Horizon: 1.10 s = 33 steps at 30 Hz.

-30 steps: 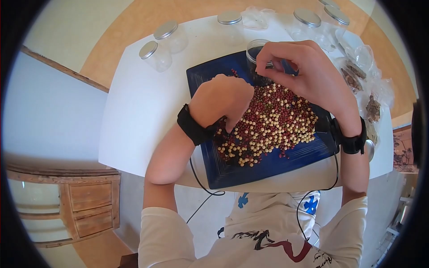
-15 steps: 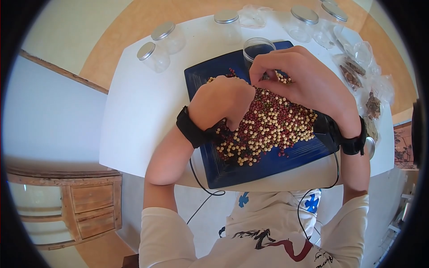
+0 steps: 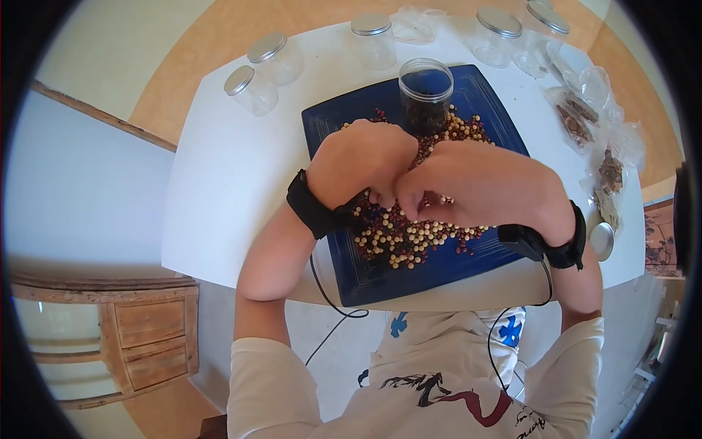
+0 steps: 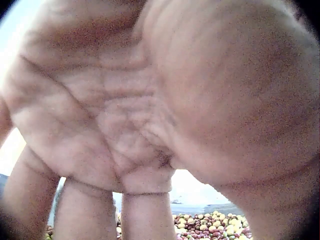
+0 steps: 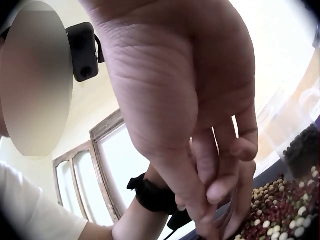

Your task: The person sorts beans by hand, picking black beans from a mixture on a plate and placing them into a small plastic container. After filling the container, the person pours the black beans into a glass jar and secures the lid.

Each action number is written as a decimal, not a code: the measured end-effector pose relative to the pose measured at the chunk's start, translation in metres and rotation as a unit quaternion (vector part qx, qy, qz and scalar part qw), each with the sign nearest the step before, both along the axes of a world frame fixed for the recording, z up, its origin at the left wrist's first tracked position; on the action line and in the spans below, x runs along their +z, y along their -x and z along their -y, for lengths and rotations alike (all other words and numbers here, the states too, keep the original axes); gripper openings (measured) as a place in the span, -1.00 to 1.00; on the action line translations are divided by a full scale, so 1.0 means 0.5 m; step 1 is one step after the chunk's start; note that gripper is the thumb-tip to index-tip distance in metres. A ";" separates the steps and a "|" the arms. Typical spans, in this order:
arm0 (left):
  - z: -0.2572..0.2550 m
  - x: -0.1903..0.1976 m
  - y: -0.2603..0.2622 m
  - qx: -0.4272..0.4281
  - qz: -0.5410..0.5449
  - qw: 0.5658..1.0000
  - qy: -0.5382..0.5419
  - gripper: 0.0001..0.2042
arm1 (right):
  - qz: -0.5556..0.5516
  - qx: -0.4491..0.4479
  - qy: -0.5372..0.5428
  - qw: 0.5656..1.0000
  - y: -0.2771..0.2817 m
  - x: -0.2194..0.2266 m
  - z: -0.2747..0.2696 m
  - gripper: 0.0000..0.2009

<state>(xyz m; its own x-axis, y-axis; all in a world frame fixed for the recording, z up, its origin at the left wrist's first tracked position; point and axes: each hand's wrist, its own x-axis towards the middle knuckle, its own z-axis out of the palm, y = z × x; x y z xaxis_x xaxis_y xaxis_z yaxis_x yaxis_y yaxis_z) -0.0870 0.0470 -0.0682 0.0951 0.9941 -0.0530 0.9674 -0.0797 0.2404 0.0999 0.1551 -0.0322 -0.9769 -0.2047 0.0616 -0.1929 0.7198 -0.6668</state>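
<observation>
Red, cream and green beans lie mixed [image 3: 409, 238] on a dark blue square tray [image 3: 351, 282]. My left hand [image 3: 362, 164] is bent down over their left part; its fingers point downward in the left wrist view, fingertips out of frame. Close beside it, my right hand [image 3: 486, 183] reaches down to the beans, thumb and fingers loosely bent, with a gap between them and nothing visibly held. Behind both hands stands an uncapped clear jar [image 3: 426, 95] with dark contents, on the tray's far part.
Lidded clear jars [image 3: 278, 62] stand along the white table's [image 3: 219, 183] far edge. Plastic bags with dried pieces [image 3: 610, 172] lie at the right, near a silver lid [image 3: 602, 241]. Cables hang from both wrists at the near edge.
My right hand has moved from beside the jar toward me and left, down to the beans by my left hand, uncovering the jar. The left hand has barely moved.
</observation>
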 end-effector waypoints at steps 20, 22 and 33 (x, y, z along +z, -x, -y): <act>-0.023 0.110 0.016 0.066 -0.022 0.984 0.162 -0.72 | 0.063 -0.009 -0.049 0.997 0.021 -0.061 0.039 -0.93; -0.021 0.114 0.036 0.030 0.049 0.997 0.048 -0.79 | 0.035 -0.003 -0.043 0.998 0.020 -0.069 0.038 -0.93; -0.047 0.131 0.024 -0.006 0.080 0.975 -0.207 -0.83 | 0.013 0.013 -0.029 0.999 0.021 -0.066 0.045 -0.93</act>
